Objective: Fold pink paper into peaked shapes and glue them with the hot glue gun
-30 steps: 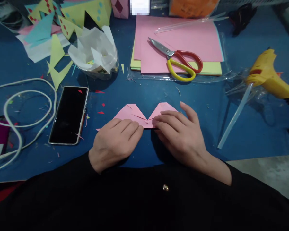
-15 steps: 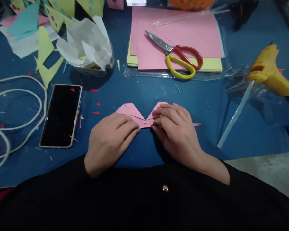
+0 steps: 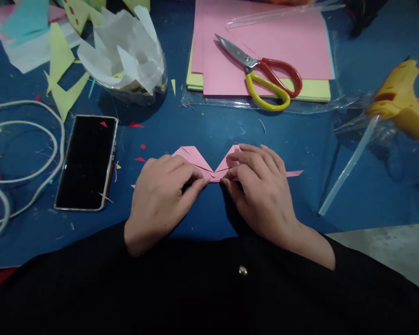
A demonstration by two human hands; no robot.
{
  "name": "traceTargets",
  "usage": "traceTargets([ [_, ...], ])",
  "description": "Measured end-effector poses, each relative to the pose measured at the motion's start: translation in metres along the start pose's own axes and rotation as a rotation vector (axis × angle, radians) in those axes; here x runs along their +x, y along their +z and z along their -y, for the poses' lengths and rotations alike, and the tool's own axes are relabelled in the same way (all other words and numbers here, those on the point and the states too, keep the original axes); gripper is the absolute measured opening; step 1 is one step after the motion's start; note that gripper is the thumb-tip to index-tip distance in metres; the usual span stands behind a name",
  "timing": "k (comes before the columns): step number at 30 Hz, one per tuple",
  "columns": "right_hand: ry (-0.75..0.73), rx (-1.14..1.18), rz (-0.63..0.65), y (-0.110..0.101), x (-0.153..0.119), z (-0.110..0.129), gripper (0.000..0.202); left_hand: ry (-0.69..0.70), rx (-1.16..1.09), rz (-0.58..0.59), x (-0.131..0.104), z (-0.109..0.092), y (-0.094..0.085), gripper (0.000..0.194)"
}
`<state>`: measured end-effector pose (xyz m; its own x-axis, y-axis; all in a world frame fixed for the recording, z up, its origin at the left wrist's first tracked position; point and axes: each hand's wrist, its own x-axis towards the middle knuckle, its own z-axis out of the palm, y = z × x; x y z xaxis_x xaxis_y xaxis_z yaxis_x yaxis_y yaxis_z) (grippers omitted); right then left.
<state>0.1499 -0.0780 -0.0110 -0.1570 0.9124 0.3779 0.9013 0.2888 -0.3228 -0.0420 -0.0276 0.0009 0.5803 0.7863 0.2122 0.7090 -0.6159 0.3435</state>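
Between my two hands lies a folded pink paper (image 3: 194, 157) with two raised corners and a V-shaped notch in the middle. My left hand (image 3: 164, 195) pinches its near edge just left of the notch, thumb and forefinger closed on it. Right of the notch, my right hand (image 3: 260, 186) grips the same edge with the thumb, its other fingers resting over the right half. Narrow pink tips stick out past both hands. My palms and fingers hide much of the paper's outer parts.
Beyond the hands, scissors (image 3: 254, 70) rest on a stack of coloured paper (image 3: 223, 83). A phone (image 3: 87, 163) and a white cable (image 3: 61, 139) lie left, near a plastic tub with white paper (image 3: 125, 60). A yellow glue gun (image 3: 398, 93) with its glue stick (image 3: 349, 165) is right.
The view has shifted slightly. My fingertips have drawn in along the paper's near edge, which now looks folded up a little, and the narrow pink tips show more at both sides.
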Motion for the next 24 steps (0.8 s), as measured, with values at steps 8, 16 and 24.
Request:
traceTargets([
  [8,0.027,0.005,0.000,0.0012,-0.0011,0.0010,0.007,0.015,0.076,-0.006,0.0033,-0.0010,0.0004,0.022],
  [16,0.047,-0.004,0.003,0.0004,-0.0016,0.0010,0.010,0.059,0.134,-0.034,0.0035,-0.0006,-0.0005,0.020],
  [24,0.024,0.000,0.007,-0.0005,-0.0020,0.0002,0.010,0.507,0.273,-0.123,-0.0039,-0.0039,-0.0009,0.016],
])
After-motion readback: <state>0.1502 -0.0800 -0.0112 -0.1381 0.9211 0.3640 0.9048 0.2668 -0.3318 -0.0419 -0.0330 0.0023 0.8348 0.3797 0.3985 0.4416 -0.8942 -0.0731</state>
